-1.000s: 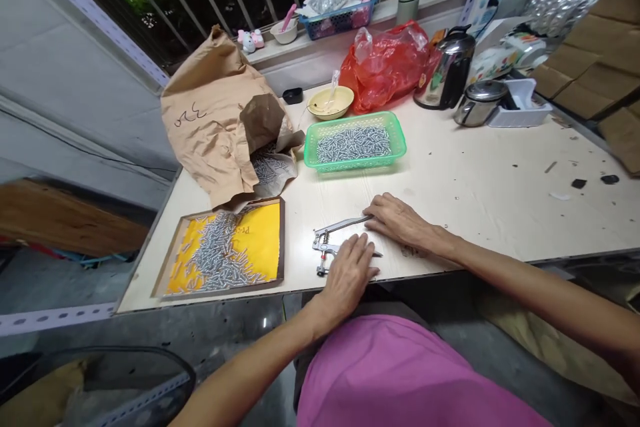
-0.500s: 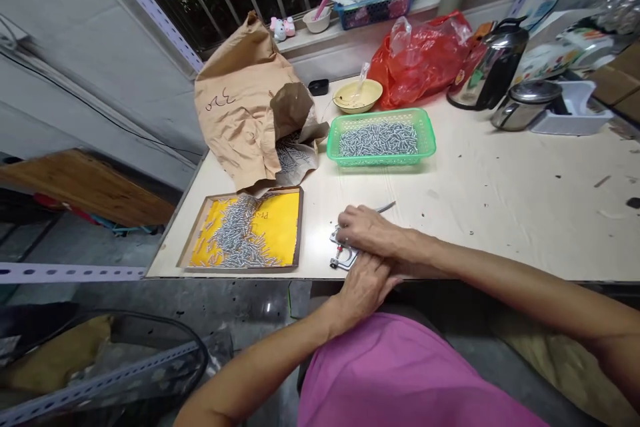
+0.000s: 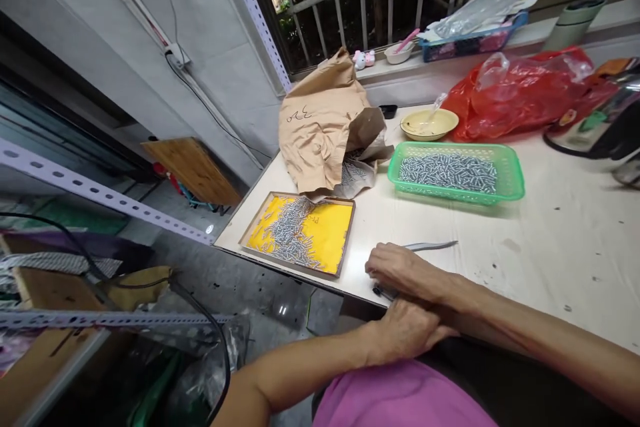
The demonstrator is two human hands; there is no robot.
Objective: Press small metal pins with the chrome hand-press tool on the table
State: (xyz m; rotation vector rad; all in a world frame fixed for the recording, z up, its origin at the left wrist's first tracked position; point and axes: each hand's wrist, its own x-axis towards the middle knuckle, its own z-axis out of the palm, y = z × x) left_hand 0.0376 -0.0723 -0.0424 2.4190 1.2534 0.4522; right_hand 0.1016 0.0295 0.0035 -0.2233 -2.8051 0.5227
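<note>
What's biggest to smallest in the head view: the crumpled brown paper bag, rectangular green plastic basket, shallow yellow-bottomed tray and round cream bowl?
1. Brown paper bag
2. Green basket and tray: too alike to rank
3. Cream bowl

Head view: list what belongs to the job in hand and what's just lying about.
Likely the job: metal tool, partly under the right hand; small metal pieces; yellow-lined tray; green basket; paper bag.

Apparently lying about: red plastic bag; yellow bowl; blue basket; pink-and-white figurine.

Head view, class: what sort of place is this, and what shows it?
Likely a workshop or home work corner: a green basket of small metal parts, a yellow-lined tray with more, and a metal hand tool.
</note>
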